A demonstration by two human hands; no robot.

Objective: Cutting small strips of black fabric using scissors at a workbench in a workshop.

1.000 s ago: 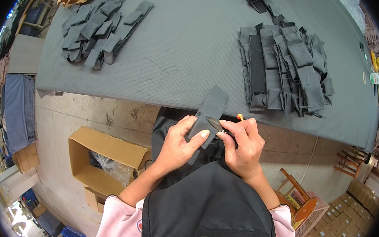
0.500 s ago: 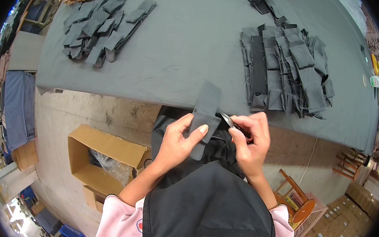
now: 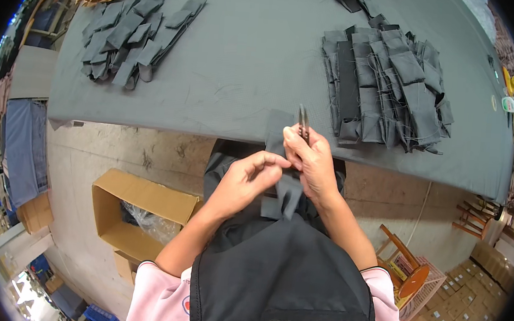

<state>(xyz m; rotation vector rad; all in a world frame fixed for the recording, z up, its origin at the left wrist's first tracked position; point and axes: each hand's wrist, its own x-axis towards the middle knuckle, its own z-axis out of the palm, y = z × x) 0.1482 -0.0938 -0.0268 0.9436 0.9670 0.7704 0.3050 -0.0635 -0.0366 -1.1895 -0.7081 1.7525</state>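
A grey fabric strip [image 3: 289, 194] with a folded piece across it hangs at the front edge of the table, in front of my apron. My left hand [image 3: 244, 182] is closed, thumb and index finger pinching at the strip's side. In my right hand [image 3: 315, 168] lies a small pair of thread snips [image 3: 304, 119], blades pointing away from me, gripped in the curled fingers. That hand's fingertips also meet the strip close to the left fingertips. The strip's middle is partly covered by both hands.
On the grey cloth-covered table [image 3: 235, 56] lie a pile of folded grey strips [image 3: 122, 35] at left and a larger, frayed pile [image 3: 389, 86] at right. A cardboard box [image 3: 139, 193] with clear plastic stands on the floor at left, a wooden stool [image 3: 411, 278] at right.
My right hand has moved left onto the strip, and the snips have swung from pointing at it to pointing away from me. The left fingers have shifted, and the folded piece hangs differently.
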